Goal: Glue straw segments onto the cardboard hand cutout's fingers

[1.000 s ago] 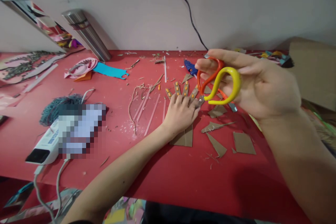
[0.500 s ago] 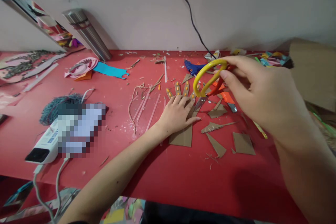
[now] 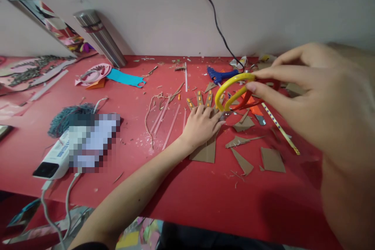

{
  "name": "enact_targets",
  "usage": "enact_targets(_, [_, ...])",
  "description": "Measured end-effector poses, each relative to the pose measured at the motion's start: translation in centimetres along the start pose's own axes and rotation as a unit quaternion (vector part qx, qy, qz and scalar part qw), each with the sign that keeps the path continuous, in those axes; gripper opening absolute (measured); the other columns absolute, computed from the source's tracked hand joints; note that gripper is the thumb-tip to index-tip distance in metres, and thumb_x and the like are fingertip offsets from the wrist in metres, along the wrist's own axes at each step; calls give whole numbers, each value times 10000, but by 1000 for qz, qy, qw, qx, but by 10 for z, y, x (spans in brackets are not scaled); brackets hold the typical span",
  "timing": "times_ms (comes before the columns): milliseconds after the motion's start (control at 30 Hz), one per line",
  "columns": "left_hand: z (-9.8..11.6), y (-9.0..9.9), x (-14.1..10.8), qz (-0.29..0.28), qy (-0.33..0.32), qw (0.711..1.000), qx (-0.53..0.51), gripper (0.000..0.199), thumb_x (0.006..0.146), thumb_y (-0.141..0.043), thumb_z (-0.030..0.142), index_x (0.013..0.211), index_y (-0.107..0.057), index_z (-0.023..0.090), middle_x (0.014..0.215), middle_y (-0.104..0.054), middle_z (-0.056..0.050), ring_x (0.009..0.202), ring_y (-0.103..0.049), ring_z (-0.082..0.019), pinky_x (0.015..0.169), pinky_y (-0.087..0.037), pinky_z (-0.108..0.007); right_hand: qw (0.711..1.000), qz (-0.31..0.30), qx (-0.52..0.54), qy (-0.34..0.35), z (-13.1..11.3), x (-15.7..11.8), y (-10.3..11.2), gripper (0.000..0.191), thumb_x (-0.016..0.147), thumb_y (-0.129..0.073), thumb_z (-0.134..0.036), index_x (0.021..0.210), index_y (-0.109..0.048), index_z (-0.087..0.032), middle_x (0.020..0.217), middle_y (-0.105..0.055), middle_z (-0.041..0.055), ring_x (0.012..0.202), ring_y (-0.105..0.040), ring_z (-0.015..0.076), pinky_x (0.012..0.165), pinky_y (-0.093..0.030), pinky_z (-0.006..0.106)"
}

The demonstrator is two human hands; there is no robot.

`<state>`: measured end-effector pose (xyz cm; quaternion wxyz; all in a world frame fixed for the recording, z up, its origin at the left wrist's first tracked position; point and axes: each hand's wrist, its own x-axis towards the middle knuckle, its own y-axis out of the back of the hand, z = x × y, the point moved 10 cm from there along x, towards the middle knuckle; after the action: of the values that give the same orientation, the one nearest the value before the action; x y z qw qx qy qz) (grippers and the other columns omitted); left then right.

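Observation:
A hand-shaped cardboard cutout (image 3: 206, 151) with orange pieces on its fingers lies on the red table. My left hand (image 3: 200, 125) rests on top of it, its fingers partly spread and its thumb beside the scissors' metal part. My right hand (image 3: 295, 86) pinches scissors (image 3: 233, 80) with one yellow and one red handle by the handles, between thumb and fingers. The blades point down toward my left thumb and are mostly hidden. Cardboard scraps (image 3: 241, 161) lie just right of the cutout.
A blue glue gun (image 3: 221, 75) lies behind the scissors. An orange cutter (image 3: 254, 105) and a patterned strip (image 3: 279, 127) are on the right. Pink sticks (image 3: 171, 127) lie left of the cutout. Farther left are a steel flask (image 3: 102, 39), yarn (image 3: 63, 119) and a white power bank (image 3: 54, 160).
My right hand has moved right and its fingers have opened wider on the handles. The red handle has swung right, away from the yellow one. My left thumb has drawn in toward the fingers.

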<state>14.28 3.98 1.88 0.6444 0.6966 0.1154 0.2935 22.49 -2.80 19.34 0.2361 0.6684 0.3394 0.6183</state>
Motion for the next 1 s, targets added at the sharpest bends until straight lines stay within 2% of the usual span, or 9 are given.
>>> enact_targets(167, [1,-1,0,-6,-5,1000,-9,471,1070,-350,499,1389,-574,235,1302,-644,-92,1187,-562,-305,1002,-482,-445,983,-30,162,-87,19,2,-21,130,884,-669,-325,926,-725,-216,789,-682,-1,636,-602,125,563,-466,289])
enact_targets(300, [1,-2,0,-10,-2,1000,-7,449,1076,-340,463,1360,-592,224,1253,-666,-81,1167,-573,-304,982,-488,-441,896,-101,396,-176,30,2,-53,171,830,-676,-347,929,-706,-211,634,-618,-42,481,-546,92,422,-420,229])
enact_targets(400, [1,-2,1,-3,-4,1000,-4,424,1076,-349,413,1355,-592,206,1236,-674,-81,1158,-576,-297,977,-485,-434,836,-134,495,-194,29,2,-64,220,834,-686,-339,1030,-717,-243,665,-639,-54,536,-594,95,466,-479,224])
enact_targets(433, [1,-2,1,1,-5,1000,-2,419,1075,-353,399,1365,-585,207,1236,-674,-80,1155,-577,-296,973,-485,-432,836,-133,497,-191,29,2,-63,255,845,-685,-329,1091,-716,-266,723,-667,-54,585,-619,96,502,-504,226])
enact_targets(500, [1,-3,1,8,-6,1000,4,416,1073,-356,388,1387,-572,219,1224,-676,-80,1141,-581,-294,956,-486,-427,868,-111,455,-167,30,4,-54,299,888,-661,-324,1184,-706,-314,917,-723,-45,752,-673,104,633,-558,244])
enact_targets(633, [3,-6,1,21,-17,999,19,395,1061,-391,394,1379,-584,262,1227,-664,-88,1130,-578,-297,944,-480,-429,942,-69,316,-89,22,6,-36,293,1014,-502,-419,1097,-756,-298,1097,-735,-24,1030,-675,151,855,-553,307])
enact_targets(800, [1,-6,1,18,-15,999,23,359,1055,-399,366,1296,-641,255,1224,-654,-101,1138,-565,-305,944,-478,-434,990,-24,138,12,7,7,-24,366,1050,-437,-431,1173,-734,-254,939,-698,33,868,-656,168,778,-511,337])
enact_targets(900, [1,-4,0,5,-14,1000,14,346,1056,-397,370,1219,-677,249,1224,-655,-89,1161,-556,-305,960,-479,-430,996,44,27,70,0,7,-12,393,1032,-462,-465,1002,-767,-218,865,-605,66,850,-620,203,786,-487,380])
enact_targets(1000, [1,-2,-1,-1,-16,1000,8,363,1065,-372,377,1212,-678,250,1203,-656,-84,1158,-558,-301,971,-475,-435,994,55,7,97,-3,7,-12,417,1029,-457,-477,863,-713,-193,904,-611,85,875,-617,216,789,-477,381])
